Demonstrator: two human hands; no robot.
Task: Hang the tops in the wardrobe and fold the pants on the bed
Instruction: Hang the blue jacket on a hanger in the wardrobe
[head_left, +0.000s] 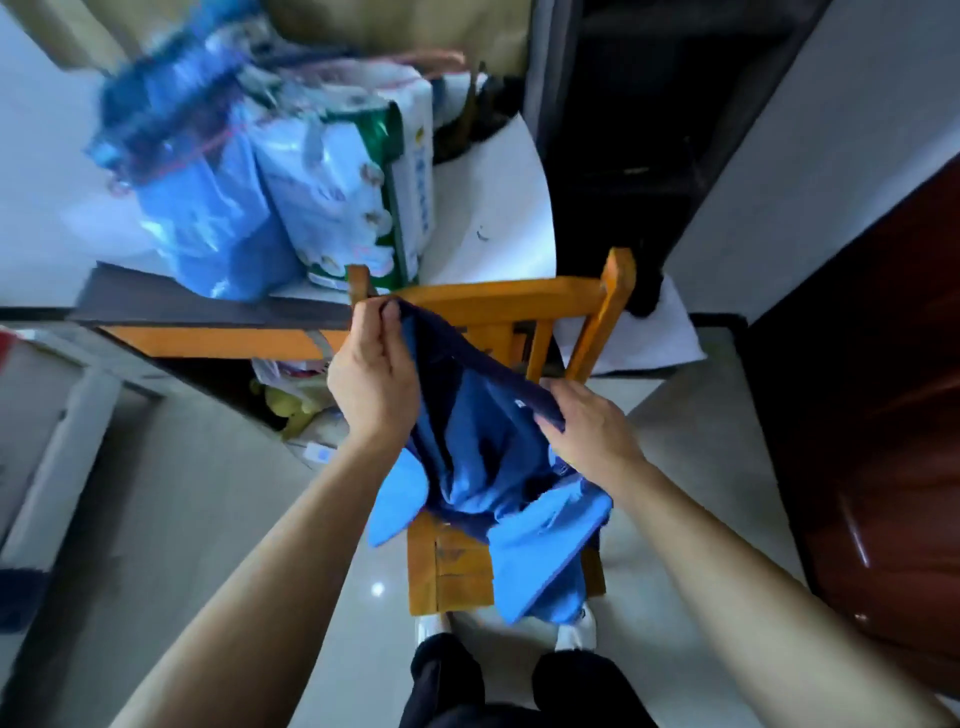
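Your left hand (371, 384) at ten o'clock and right hand (587, 426) at three pinch the blue fabric top (483, 447) over an orange wooden chair (519, 301).

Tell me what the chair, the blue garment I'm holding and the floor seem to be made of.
The chair looks like wood, by its slats and joined boards, with a glossy orange-brown varnish. The garment is soft matte cloth, probably cotton or a blend; it drapes and creases. The floor is likely polished tile or stone, pale and shiny enough to mirror a light spot.
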